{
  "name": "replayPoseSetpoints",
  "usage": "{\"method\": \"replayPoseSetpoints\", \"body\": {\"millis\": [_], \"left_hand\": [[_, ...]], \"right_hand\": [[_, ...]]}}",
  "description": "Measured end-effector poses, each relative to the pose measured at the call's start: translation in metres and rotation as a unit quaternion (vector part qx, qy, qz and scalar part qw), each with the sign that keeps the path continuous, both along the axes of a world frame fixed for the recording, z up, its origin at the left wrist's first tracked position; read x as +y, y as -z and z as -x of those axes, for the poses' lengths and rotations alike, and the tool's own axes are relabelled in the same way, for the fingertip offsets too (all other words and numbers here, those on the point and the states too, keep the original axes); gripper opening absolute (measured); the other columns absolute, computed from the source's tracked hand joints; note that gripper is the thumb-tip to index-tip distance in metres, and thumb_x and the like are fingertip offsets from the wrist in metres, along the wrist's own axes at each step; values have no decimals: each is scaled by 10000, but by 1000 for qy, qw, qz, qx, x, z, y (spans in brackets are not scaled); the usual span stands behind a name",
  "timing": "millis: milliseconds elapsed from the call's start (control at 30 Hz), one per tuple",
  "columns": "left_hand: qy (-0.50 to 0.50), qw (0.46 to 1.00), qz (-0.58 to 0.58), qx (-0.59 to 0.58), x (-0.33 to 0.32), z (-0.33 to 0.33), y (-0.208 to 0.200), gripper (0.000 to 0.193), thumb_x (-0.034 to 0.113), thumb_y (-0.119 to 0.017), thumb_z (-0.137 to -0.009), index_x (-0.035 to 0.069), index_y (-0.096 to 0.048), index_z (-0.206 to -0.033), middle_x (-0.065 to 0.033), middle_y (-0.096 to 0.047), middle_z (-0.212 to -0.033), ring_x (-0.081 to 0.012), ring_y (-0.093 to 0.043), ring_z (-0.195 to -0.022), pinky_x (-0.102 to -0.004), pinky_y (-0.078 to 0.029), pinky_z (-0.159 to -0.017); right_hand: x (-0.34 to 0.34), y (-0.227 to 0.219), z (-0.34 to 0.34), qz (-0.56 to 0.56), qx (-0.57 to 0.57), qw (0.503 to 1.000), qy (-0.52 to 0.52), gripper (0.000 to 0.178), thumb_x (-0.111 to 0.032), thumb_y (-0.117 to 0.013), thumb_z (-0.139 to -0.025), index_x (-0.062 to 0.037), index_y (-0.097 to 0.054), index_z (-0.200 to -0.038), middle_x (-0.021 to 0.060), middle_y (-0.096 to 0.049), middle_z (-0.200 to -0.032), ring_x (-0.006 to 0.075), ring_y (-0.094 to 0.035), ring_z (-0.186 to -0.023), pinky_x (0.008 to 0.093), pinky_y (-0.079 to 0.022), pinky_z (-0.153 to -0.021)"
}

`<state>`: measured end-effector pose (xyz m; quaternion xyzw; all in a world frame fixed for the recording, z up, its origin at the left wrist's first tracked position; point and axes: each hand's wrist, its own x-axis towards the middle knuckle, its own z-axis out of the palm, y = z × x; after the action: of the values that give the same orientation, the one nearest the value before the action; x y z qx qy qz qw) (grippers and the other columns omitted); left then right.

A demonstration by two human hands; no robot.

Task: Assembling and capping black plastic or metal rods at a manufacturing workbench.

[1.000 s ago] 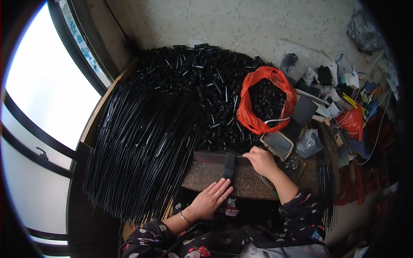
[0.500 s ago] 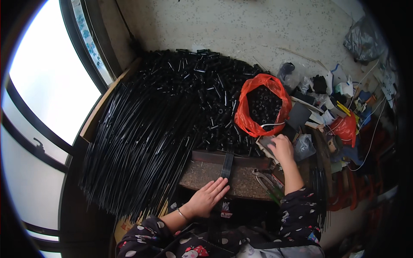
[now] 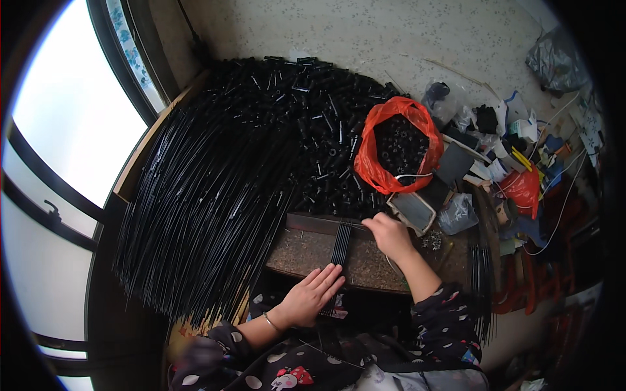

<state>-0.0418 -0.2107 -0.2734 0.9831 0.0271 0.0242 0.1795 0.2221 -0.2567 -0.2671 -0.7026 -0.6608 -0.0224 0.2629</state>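
My left hand (image 3: 309, 296) lies flat, fingers stretched out, on a row of thin black rods (image 3: 341, 244) side by side at the front edge of the wooden bench (image 3: 300, 251). The rods' far ends rest against a dark raised bar (image 3: 310, 222) along the back of the bench. My right hand (image 3: 390, 238) is pinched just right of those far ends. From its fingertips a thin, straight, light-coloured piece (image 3: 355, 225) reaches left across the rods; its exact kind is too small to make out.
Long black rods (image 3: 202, 202) are heaped left, short black tubes (image 3: 326, 130) behind. A red plastic bag (image 3: 368, 173) holds small dark parts. Right of it are a grey rectangular tray (image 3: 413, 212), a clear bag (image 3: 458, 215) and clutter. Small metal bits (image 3: 432, 240) lie by my right wrist.
My right hand has moved left and nearer, from the grey tray to the rods' far ends, with a thin piece in its fingers. My left hand stays flat on the rods. The view has shifted slightly.
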Motion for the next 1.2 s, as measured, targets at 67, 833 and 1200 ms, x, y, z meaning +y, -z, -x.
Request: {"method": "replayPoseSetpoints", "body": {"millis": [67, 833, 1200], "left_hand": [[4, 1000, -6, 1, 0, -2, 2, 883, 171, -604, -593, -31, -230, -1368, -226, -190, -1438, -331, -186, -1347, -411, -179, -1081], [-3, 1000, 15, -4, 1, -2, 1, 877, 153, -599, -594, -12, -230, -1372, -214, -188, -1442, -320, -191, -1347, -409, -184, -1079], [-8, 1000, 10, -13, 2, -2, 1, 862, 172, -597, -613, -10, -232, -1372, -213, -193, -1440, -321, -189, -1347, -415, -182, -1083]], "right_hand": [[0, 7, 3, 12, -5, 1000, 9, 197, -25, -504, -762, -96, -625, -902, 81, -536, -805, 289, -595, -691, 390, -484, -581], [25, 1, -6, -2, -98, 994, -55, 30, -76, -531, -749, -69, -559, -740, 59, -521, -753, 248, -555, -774, 371, -462, -635], [9, -1, -23, 47, -54, 996, -52, 178, -39, -536, -746, -90, -624, -893, 82, -541, -789, 286, -578, -745, 380, -467, -636]]}}
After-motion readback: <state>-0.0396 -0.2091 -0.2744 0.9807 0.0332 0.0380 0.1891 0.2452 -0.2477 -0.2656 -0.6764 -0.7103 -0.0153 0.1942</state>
